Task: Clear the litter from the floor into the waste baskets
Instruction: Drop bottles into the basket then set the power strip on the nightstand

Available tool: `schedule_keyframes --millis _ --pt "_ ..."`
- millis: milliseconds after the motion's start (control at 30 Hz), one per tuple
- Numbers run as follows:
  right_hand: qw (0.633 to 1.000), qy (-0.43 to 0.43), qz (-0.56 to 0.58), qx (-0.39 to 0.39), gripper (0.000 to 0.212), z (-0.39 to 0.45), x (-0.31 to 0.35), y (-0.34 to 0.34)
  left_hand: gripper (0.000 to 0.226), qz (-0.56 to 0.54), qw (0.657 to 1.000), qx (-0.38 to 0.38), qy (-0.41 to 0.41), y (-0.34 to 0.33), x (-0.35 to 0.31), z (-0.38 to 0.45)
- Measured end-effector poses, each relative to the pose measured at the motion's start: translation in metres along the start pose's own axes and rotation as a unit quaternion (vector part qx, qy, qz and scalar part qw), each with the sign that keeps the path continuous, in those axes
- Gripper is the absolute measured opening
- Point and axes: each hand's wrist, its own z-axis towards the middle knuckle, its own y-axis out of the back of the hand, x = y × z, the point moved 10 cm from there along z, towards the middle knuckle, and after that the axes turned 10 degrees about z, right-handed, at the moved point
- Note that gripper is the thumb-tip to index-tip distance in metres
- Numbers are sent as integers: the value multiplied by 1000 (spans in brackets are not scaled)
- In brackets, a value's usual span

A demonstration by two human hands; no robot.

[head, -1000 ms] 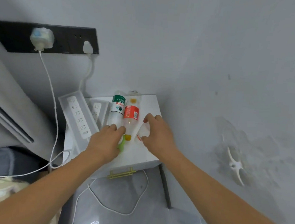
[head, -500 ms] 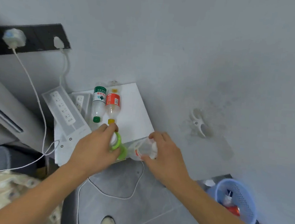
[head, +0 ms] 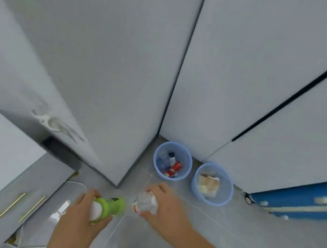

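**Desk:** What does the head camera show?

**Photographer:** Two bare hands held over a glossy grey tiled floor [head: 218, 235]. The left hand [head: 78, 221] has its fingers closed around a green-and-white plastic item [head: 107, 207], which is blurred; I cannot tell what it is. The right hand [head: 164, 208] has its fingers wrapped round a crumpled clear plastic cup with red print [head: 143, 202]. The two objects sit just beside each other, between the hands.

**Desk:** And the baskets?

**Photographer:** Two pale blue mesh waste baskets stand on the floor against white cupboard doors [head: 259, 92]. The left-hand basket [head: 172, 161] sits in the corner and holds bottles and a red-labelled container. The right-hand basket [head: 212, 184], just beside it, holds pale paper-like scraps. Both hands are near the baskets, not over them.

**Desk:** Anything else?

**Photographer:** A white cabinet with thin gold handles [head: 6, 189] at lower left, a white cable [head: 75, 184] on the floor beside it, and a blue case [head: 299, 201] at right.
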Motion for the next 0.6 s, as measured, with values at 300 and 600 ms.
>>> schedule_keyframes --millis 300,600 --pt "978 -113 45 -169 49 37 -142 85 49 -13 995 33 -91 -95 -118 112" --pt "976 -132 46 -168 39 166 -310 66 47 -18 997 15 -73 -250 -156 241"
